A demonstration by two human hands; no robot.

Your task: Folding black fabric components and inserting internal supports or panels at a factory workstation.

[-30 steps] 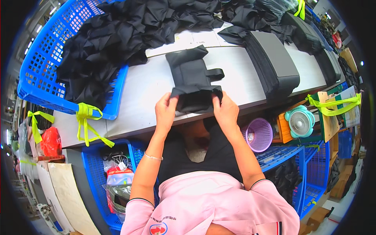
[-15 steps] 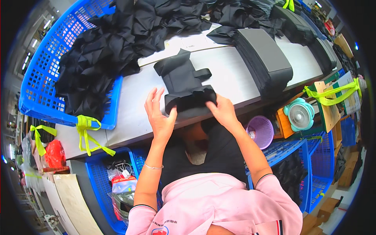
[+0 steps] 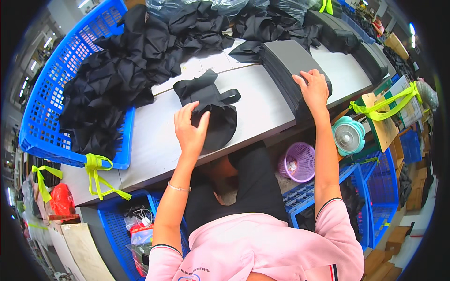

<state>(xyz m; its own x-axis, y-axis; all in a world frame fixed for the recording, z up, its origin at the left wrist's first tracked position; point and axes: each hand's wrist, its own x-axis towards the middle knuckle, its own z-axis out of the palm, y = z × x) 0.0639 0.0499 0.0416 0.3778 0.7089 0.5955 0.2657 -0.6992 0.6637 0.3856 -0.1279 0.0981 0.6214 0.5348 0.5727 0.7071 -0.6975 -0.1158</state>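
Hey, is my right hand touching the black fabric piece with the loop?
Apart. The head view shows pale tabletop and part of the dark stack lying between the right hand and the black fabric piece.

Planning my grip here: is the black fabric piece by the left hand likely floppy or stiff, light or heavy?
The black fabric piece will probably flop or fold, since its flaps are curled and bent. It looks light for its size, being seemingly thin cloth. Its side loop holds an open curve, so that part may be springier.
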